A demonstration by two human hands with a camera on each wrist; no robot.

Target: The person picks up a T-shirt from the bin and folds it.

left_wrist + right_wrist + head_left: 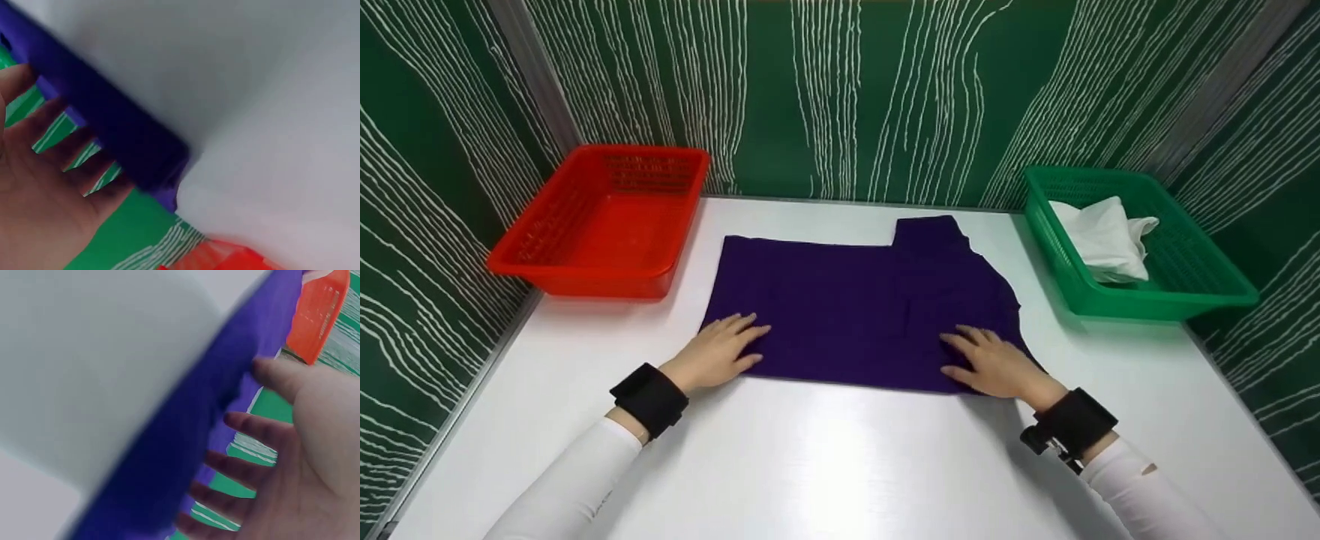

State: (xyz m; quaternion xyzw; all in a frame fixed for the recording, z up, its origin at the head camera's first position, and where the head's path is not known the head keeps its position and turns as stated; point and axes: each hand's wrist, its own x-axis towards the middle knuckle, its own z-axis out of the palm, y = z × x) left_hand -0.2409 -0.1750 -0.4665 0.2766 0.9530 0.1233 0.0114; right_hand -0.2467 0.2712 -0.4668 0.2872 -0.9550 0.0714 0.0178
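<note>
Across the middle of the white surface [825,465], a dark purple garment [832,307] is lying flat, its long near edge facing me and a short squared flap sticking out past its far edge toward the right. Over its near left corner I am resting my left hand [718,350], fingers spread and loosely extended, touching the garment without gripping it. Toward its near right end I am resting my right hand [994,362] the same way, fingers apart and palm down, pinching nothing. Both hands are lying well apart from each other, and black bands [651,400] are circling my wrists, just beside my white sleeves [577,476]. To the left of the garment, a red basket [585,270] is standing; to the right, a green basket [1170,304] is holding a crumpled white cloth [1102,236]. Behind everything, a green wall [772,90] is showing wavy white lines.
</note>
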